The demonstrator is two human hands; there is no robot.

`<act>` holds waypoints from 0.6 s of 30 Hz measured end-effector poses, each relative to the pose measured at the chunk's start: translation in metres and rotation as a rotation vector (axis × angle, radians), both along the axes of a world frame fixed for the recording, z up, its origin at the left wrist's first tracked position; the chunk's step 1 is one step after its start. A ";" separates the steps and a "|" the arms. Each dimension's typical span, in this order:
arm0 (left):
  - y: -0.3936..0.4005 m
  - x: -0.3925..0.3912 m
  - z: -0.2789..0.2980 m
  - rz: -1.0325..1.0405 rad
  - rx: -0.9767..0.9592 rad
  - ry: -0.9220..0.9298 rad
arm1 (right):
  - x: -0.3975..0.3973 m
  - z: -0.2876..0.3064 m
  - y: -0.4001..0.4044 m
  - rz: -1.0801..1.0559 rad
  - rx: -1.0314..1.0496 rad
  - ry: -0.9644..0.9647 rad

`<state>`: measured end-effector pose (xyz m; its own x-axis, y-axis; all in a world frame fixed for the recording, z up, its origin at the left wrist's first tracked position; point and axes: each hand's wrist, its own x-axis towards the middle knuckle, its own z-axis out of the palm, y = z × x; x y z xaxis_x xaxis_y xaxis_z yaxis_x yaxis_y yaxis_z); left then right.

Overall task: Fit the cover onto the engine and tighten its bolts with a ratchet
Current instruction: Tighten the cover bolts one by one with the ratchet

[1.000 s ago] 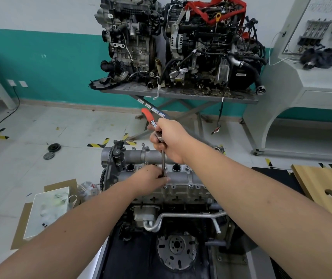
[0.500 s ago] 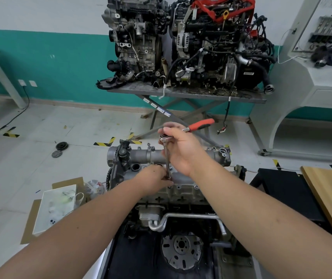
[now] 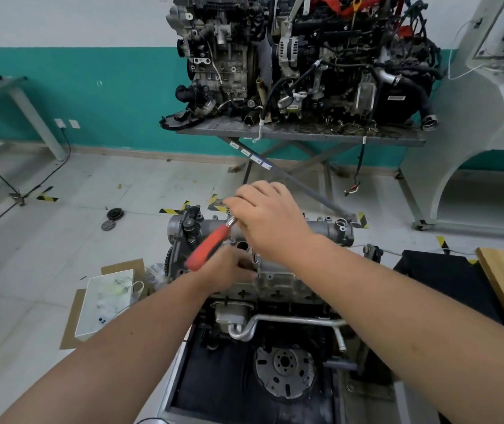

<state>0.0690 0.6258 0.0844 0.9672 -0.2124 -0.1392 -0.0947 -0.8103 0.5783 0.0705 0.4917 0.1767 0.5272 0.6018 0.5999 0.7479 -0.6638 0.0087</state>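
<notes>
Because the bolt sits down in the cover (image 3: 278,278) on top of the engine (image 3: 263,316), I keep my right hand (image 3: 270,217) curled over the head of the ratchet (image 3: 211,246), its red handle angled toward the cover's left end. My left hand (image 3: 229,270) pinches the extension near the socket, I judge to steady it.
</notes>
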 end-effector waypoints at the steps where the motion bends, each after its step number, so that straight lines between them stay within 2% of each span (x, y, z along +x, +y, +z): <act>1: 0.007 -0.004 -0.001 -0.064 0.004 0.087 | -0.001 0.005 0.001 -0.035 -0.081 0.007; 2: 0.014 -0.008 -0.001 -0.079 0.004 0.116 | -0.003 0.011 0.003 -0.071 -0.155 0.030; 5: 0.023 -0.008 -0.005 -0.059 0.010 -0.008 | -0.003 0.028 0.012 -0.149 -0.301 0.125; 8: 0.018 -0.005 -0.005 -0.124 -0.032 0.019 | 0.003 0.039 0.023 -0.171 -0.349 0.296; 12: 0.023 0.000 -0.016 -0.177 0.085 0.022 | 0.017 0.057 0.032 -0.240 -0.370 0.561; 14: 0.024 0.003 -0.020 -0.205 0.098 0.000 | 0.022 0.064 0.032 -0.238 -0.207 0.808; 18: 0.025 0.008 -0.027 -0.244 0.135 -0.058 | 0.023 0.058 0.035 -0.145 0.366 1.422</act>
